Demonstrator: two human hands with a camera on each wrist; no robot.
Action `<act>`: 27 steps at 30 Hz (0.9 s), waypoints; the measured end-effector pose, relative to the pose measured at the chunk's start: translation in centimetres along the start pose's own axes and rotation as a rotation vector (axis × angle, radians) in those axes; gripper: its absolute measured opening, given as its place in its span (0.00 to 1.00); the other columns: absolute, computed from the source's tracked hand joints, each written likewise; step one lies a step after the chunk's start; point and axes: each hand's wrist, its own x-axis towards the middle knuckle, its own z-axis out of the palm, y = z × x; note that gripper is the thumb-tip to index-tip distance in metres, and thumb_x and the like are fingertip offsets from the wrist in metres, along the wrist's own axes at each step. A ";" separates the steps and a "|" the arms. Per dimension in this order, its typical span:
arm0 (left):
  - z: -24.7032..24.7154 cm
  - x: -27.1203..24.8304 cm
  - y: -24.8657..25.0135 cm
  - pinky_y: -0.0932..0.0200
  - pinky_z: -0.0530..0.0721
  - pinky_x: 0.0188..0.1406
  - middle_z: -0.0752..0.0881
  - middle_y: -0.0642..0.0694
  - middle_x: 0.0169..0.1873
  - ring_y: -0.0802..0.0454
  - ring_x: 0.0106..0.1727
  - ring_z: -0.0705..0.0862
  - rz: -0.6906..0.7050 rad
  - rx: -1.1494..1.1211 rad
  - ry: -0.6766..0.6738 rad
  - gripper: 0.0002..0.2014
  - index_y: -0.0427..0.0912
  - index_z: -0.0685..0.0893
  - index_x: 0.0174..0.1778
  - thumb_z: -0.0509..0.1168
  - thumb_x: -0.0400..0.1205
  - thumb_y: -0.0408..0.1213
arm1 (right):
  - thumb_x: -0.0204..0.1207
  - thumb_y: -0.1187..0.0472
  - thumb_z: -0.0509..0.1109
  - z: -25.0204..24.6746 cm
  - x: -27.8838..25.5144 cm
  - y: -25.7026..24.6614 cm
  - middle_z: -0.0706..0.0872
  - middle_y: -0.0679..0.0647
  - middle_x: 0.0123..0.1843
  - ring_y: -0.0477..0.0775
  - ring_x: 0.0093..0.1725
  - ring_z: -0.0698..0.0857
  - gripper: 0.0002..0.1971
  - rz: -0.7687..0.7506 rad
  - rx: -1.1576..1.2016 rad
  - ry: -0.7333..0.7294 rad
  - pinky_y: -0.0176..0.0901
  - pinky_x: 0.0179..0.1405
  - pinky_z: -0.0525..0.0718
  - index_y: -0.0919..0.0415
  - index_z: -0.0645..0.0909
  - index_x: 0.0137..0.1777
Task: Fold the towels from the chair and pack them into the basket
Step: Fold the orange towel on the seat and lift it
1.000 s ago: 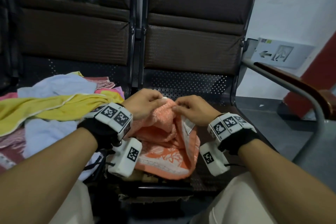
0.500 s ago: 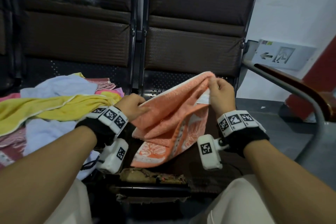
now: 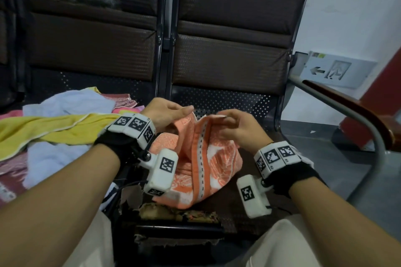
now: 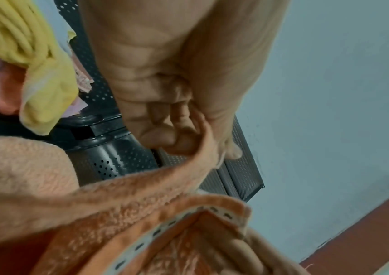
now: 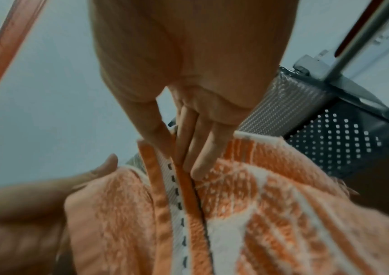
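Towel first: in the head view the orange towel (image 3: 201,158) lies bunched on the right chair seat (image 3: 249,197), its striped border running roughly from 12 to 6 o'clock between the hands. The left hand (image 3: 167,112) pinches one upper edge at about 11 o'clock of the heap; the right hand (image 3: 236,128) pinches the matching edge at 1 o'clock. Both sit equally near, so I judge the coming move turns on drawing those edges apart, 9 and 3 o'clock, across that border. More towels (image 3: 54,123) are heaped at 9 o'clock on the neighbouring seat. No basket shows.

The left wrist view adds what the head view hides: fingers (image 4: 165,128) curled against the thumb with a thin hem clamped between them.

The right wrist view shows straighter fingers (image 5: 203,154) laid along the dashed border, thumb opposite, pinching it; the left hand's thumb appears blurred at 8 o'clock.
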 end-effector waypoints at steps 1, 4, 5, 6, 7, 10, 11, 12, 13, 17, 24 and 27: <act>0.0 0.0 -0.2 0.61 0.85 0.29 0.85 0.44 0.28 0.54 0.28 0.82 -0.006 -0.022 -0.014 0.15 0.29 0.87 0.51 0.71 0.77 0.40 | 0.70 0.71 0.74 0.0 -0.1 0.1 0.88 0.39 0.35 0.32 0.38 0.86 0.14 -0.009 -0.219 -0.009 0.21 0.37 0.80 0.55 0.82 0.52; -0.3 0.2 -0.6 0.58 0.84 0.38 0.86 0.36 0.39 0.46 0.39 0.83 -0.021 -0.030 0.005 0.12 0.30 0.87 0.50 0.69 0.79 0.37 | 0.74 0.56 0.74 0.0 -0.7 -0.5 0.88 0.42 0.37 0.37 0.39 0.85 0.00 -0.030 -0.547 -0.060 0.30 0.40 0.82 0.50 0.86 0.43; -0.5 0.3 -0.7 0.56 0.84 0.39 0.87 0.38 0.37 0.46 0.39 0.84 -0.024 -0.028 0.017 0.11 0.33 0.89 0.45 0.69 0.79 0.40 | 0.75 0.51 0.73 0.2 -0.8 -0.8 0.88 0.43 0.36 0.37 0.38 0.85 0.04 -0.067 -0.558 -0.082 0.31 0.40 0.81 0.49 0.86 0.41; -0.6 0.4 -0.7 0.56 0.84 0.40 0.88 0.40 0.35 0.47 0.38 0.85 -0.022 -0.013 0.033 0.12 0.37 0.89 0.38 0.70 0.78 0.44 | 0.75 0.48 0.72 0.4 -0.9 -1.2 0.88 0.44 0.35 0.37 0.37 0.84 0.08 -0.126 -0.561 -0.102 0.30 0.38 0.78 0.48 0.87 0.39; -0.7 0.4 -0.8 0.55 0.83 0.41 0.88 0.41 0.33 0.48 0.37 0.86 -0.012 0.014 0.056 0.14 0.40 0.88 0.34 0.71 0.77 0.47 | 0.74 0.46 0.72 0.8 -0.9 -1.7 0.86 0.44 0.35 0.38 0.38 0.83 0.09 -0.198 -0.551 -0.096 0.28 0.36 0.75 0.48 0.87 0.38; -0.8 0.5 -1.1 0.59 0.82 0.37 0.89 0.45 0.32 0.52 0.33 0.86 0.062 0.067 0.135 0.14 0.41 0.90 0.40 0.73 0.74 0.50 | 0.74 0.46 0.72 2.1 -1.0 -3.3 0.81 0.47 0.43 0.41 0.44 0.79 0.10 -0.388 -0.488 -0.056 0.29 0.44 0.74 0.50 0.87 0.38; -0.7 0.4 -1.3 0.61 0.82 0.34 0.88 0.46 0.30 0.54 0.31 0.85 0.077 0.066 0.152 0.13 0.41 0.90 0.41 0.74 0.73 0.49 | 0.75 0.48 0.72 2.5 -1.0 -3.6 0.82 0.47 0.42 0.42 0.43 0.80 0.10 -0.389 -0.433 -0.058 0.34 0.46 0.76 0.52 0.87 0.38; -0.7 0.4 -1.4 0.62 0.82 0.31 0.88 0.47 0.29 0.54 0.30 0.85 0.081 0.059 0.157 0.12 0.41 0.90 0.41 0.74 0.73 0.48 | 0.76 0.50 0.71 2.8 -1.2 -3.9 0.85 0.47 0.40 0.43 0.41 0.82 0.10 -0.372 -0.389 -0.069 0.38 0.45 0.79 0.54 0.87 0.39; -0.6 0.4 -1.5 0.63 0.82 0.28 0.88 0.47 0.28 0.54 0.28 0.86 0.078 0.048 0.154 0.12 0.41 0.89 0.40 0.75 0.72 0.46 | 0.77 0.52 0.70 3.1 -1.2 -4.1 0.87 0.47 0.38 0.42 0.39 0.83 0.09 -0.357 -0.357 -0.078 0.40 0.44 0.80 0.55 0.87 0.41; -0.5 -0.1 -1.7 0.62 0.85 0.25 0.89 0.45 0.26 0.52 0.28 0.87 0.038 -0.031 0.112 0.08 0.39 0.89 0.37 0.76 0.71 0.40 | 0.78 0.55 0.70 3.7 -0.9 -4.5 0.88 0.41 0.40 0.36 0.42 0.85 0.05 -0.383 -0.280 0.045 0.26 0.43 0.77 0.51 0.88 0.45; -0.5 -1.7 -1.2 0.61 0.89 0.37 0.87 0.33 0.45 0.48 0.41 0.88 0.025 -0.194 -0.077 0.13 0.28 0.84 0.57 0.63 0.83 0.34 | 0.75 0.53 0.73 4.3 -0.2 -3.6 0.88 0.41 0.39 0.36 0.43 0.84 0.03 -0.213 -0.212 0.123 0.26 0.42 0.76 0.49 0.86 0.42; -0.4 -2.3 -0.8 0.61 0.89 0.42 0.88 0.35 0.46 0.50 0.41 0.89 0.041 -0.192 -0.141 0.14 0.29 0.84 0.58 0.59 0.85 0.36 | 0.74 0.51 0.74 4.3 -0.1 -3.4 0.88 0.41 0.39 0.36 0.43 0.84 0.04 -0.190 -0.210 0.150 0.22 0.39 0.75 0.48 0.85 0.41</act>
